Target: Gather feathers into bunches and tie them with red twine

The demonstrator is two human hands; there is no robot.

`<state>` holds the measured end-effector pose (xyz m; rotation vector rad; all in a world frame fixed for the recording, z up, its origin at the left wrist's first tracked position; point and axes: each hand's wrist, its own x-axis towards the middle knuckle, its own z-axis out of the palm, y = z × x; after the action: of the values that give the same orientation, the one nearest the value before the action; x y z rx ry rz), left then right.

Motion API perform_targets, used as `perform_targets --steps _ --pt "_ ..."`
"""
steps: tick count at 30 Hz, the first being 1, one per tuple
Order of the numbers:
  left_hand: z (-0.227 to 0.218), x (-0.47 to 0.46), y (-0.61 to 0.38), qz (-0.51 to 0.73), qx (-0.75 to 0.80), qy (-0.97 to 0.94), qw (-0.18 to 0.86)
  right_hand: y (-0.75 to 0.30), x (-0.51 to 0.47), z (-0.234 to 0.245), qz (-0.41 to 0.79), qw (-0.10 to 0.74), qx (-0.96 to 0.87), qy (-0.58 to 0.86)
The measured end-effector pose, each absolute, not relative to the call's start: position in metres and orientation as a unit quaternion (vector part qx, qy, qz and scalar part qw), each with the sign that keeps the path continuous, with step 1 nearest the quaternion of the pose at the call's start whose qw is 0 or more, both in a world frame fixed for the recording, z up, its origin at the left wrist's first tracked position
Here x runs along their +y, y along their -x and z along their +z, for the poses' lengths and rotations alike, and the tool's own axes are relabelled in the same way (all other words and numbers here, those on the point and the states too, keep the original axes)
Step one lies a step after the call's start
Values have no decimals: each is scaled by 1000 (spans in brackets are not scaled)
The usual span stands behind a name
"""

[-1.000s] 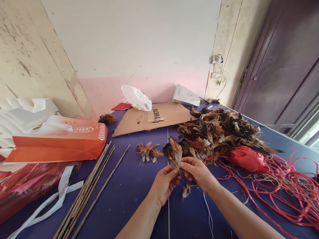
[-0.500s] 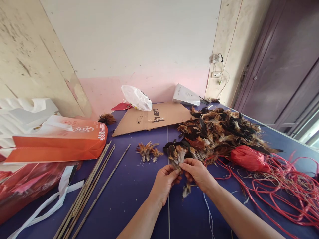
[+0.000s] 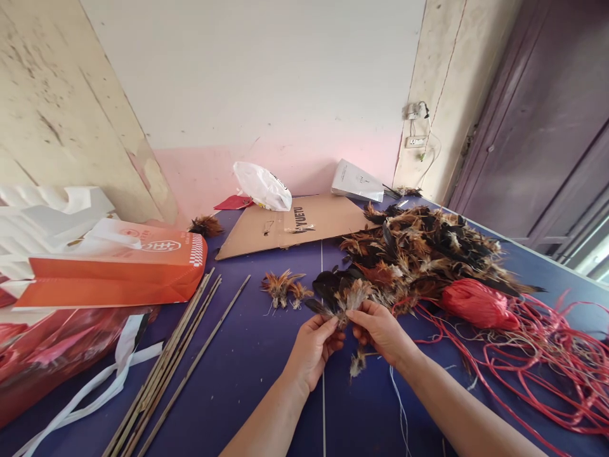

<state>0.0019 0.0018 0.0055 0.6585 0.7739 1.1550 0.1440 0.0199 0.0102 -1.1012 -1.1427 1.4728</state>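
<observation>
the feather pile (image 3: pixel 423 254) lies on the blue tabletop (image 3: pixel 238 393). just off its near left edge, the left hand (image 3: pixel 314 348) and the right hand (image 3: pixel 378 329) meet over a small bunch of feathers (image 3: pixel 352 294). the left hand pinches the bunch low down with thumb and fingers; the right hand pinches it from the other side, so both are grasping and neither is released. the bunch fans out, dark feathers to 1 side and grey-brown ones to the other; i cannot tell if its tips touch the feather pile behind them

the step in hand looks like spreading and arranging this bunch by its quill ends, judging from the 2 pinches and the fan. whether any strand runs round the quills is hidden by the fingers

left of the feather pile, well apart from it, lie small tufts (image 3: pixel 281 287) with fine pale strands at their bases. on its near side are a loose bit of fluff (image 3: pixel 357 364) and, nearer than that, white thread (image 3: pixel 399 400). red twine (image 3: pixel 480 304) sits against its near right edge

as i judge it, the next move calls for 1 hand to keep the quills level and firmly pinched while the other shifts single feathers lightly, since they slip and bend easily
</observation>
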Motion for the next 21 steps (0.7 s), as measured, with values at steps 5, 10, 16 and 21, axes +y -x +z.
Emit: perform_targets --steps 5,10,16,21 --pt "3 3 -1 520 372 -298 709 -143 20 10 607 461 -481 433" --pt "2 4 -1 534 380 -314 687 -144 20 10 623 421 -491 440" --pt "3 2 -3 538 394 -345 661 -145 20 7 630 393 -489 458" --pt "0 3 -2 539 411 -346 649 -141 20 8 597 434 -494 460"
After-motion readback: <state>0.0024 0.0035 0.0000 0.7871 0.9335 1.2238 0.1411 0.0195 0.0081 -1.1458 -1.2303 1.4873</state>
